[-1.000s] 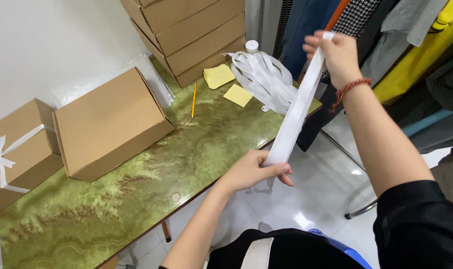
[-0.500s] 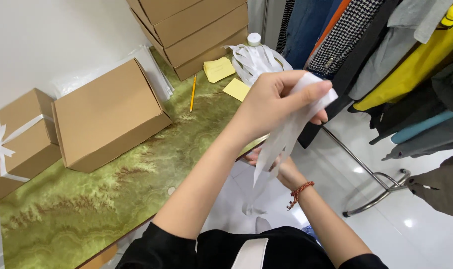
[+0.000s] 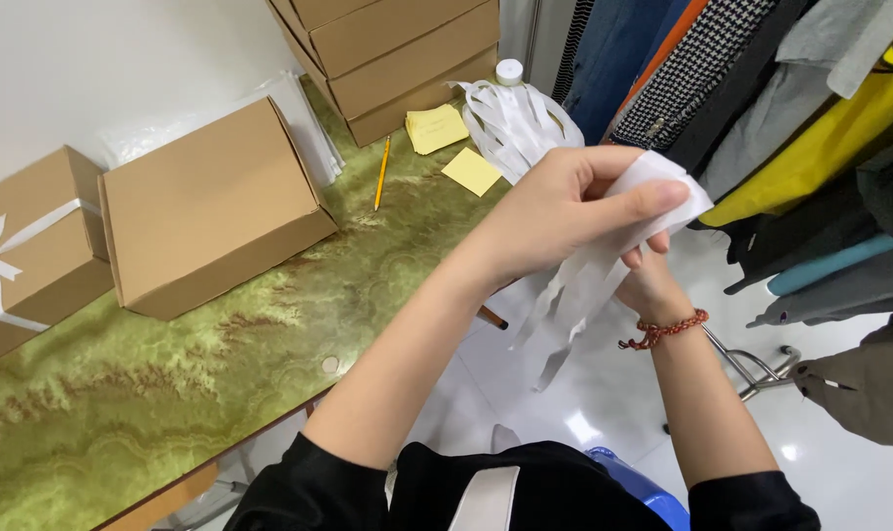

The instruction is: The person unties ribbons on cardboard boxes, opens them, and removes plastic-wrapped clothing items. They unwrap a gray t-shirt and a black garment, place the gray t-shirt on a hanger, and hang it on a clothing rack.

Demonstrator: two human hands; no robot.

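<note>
At centre right of the frame, the left hand (image 3: 574, 211), arm stretched forward, pinches white ribbon (image 3: 604, 265) above the right hand (image 3: 648, 285), whose grip, mostly hidden beneath, holds it beyond the green table (image 3: 171, 393).

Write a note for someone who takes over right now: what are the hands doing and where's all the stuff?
Left hand: pinching the top of the white ribbon, loops hanging down.
Right hand: under the left, touching the ribbon; grip hidden.
On the green table: plain box, bowed box, box stack, pencil, yellow notes, more ribbon.
Done: one box wears a bow.
Left: the plain box has no ribbon.
</note>
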